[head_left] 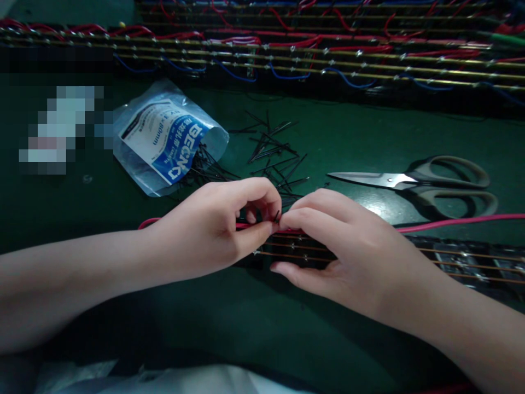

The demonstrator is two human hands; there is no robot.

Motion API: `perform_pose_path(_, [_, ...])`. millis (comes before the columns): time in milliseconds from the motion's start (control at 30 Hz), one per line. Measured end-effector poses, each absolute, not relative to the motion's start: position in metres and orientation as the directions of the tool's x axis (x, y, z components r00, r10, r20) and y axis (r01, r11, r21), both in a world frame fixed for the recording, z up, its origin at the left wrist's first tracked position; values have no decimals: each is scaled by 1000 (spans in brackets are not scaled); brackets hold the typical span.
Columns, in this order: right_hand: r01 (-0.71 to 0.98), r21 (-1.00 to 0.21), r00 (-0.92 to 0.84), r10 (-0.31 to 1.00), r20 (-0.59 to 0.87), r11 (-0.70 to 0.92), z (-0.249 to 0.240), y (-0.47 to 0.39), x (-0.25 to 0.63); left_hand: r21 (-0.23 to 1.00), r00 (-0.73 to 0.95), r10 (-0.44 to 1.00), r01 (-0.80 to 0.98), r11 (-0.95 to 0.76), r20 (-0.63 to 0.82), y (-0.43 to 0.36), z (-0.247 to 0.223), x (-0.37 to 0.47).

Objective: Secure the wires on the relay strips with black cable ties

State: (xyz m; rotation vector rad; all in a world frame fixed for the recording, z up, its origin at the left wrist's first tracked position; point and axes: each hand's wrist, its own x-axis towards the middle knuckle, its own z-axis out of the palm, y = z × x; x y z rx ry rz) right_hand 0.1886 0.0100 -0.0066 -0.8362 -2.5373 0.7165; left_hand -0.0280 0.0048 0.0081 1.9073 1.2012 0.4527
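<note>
A black cable tie [276, 217] is pinched by the fingers of the left hand [213, 224], at the red cable [459, 221]. The tie is met by the right hand [361, 257], thumb spread; whether it is grasped there cannot be told. The wired strip [471, 258] is positioned below the fingertips, loose ties [274, 146] beyond them, scissors [381, 179] beyond to the right, on the bench [246, 317].

Dim scene, pale glare near centre-right, edges dark and soft.
</note>
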Motion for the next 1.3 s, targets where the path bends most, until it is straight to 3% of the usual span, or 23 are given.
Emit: perform_pose_path(1300, [447, -579, -756, 633, 163, 682, -8, 10, 189, 816, 470, 879, 539, -210, -85, 6, 9, -27])
